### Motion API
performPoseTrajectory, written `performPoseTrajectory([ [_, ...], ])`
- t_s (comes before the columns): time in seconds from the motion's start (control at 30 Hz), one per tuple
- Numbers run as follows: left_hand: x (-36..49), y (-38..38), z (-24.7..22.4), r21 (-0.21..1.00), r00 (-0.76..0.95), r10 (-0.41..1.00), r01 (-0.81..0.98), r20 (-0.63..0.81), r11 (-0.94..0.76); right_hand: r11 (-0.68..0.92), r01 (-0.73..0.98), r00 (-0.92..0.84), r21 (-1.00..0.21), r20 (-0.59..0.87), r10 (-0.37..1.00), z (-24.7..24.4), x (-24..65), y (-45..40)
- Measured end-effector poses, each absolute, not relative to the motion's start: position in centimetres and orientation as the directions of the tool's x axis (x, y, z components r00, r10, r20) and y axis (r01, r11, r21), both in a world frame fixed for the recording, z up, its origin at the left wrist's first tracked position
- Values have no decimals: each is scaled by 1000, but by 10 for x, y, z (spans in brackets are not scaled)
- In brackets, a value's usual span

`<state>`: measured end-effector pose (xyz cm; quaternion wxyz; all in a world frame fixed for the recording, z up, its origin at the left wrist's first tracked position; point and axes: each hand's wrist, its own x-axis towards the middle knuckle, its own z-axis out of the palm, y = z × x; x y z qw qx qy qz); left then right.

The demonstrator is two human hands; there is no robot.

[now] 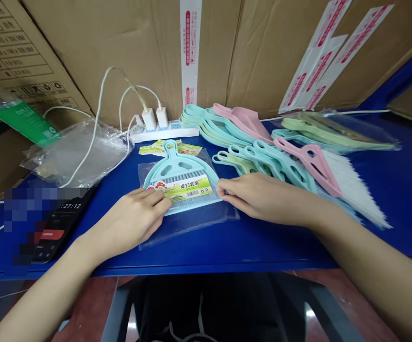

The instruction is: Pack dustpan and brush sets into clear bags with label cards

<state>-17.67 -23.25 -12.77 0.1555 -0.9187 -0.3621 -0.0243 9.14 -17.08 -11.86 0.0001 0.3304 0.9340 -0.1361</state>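
In the middle of the table lies a light-blue dustpan (180, 167) with a brush (191, 176) nested in it and a yellow-green label card (188, 188) across the bristles. A clear plastic bag (188, 228) spreads around it; I cannot tell how far the set is inside. My left hand (145, 209) is closed at the left edge, its fingers curled on the bag beside the card. At the right edge, my right hand (252, 192) pinches the bag by the dustpan's rim. Both fingertips are partly hidden.
Behind lie more label cards (188, 149) and a power strip (175, 133) with chargers. Stacked dustpans (241, 121) and brushes (291, 166) lie to the right, bagged sets (337, 130) farther right. Clear bags (81, 152) and a phone (58, 228) are left. Cardboard boxes (127, 38) stand behind.
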Motion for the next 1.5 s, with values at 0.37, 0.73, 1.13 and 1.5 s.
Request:
performPoseTrajectory([
  [0.37, -176, -234, -127, -269, 734, 670, 671, 111, -691, 866, 469, -841, -171, 211, 498, -132, 87, -170],
  [0.73, -174, -233, -127, -262, 750, 647, 657, 134, -707, 951, 291, -869, -101, 389, 307, -139, 81, -168],
  [1.13, -174, -234, -125, -199, 749, 642, 663, 166, -722, 909, 318, -874, -270, 289, 391, -137, 82, -169],
  [1.5, -174, -235, -124, -134, 739, 649, 672, 178, -728, 801, 517, -782, -303, 212, 585, -142, 71, -172],
])
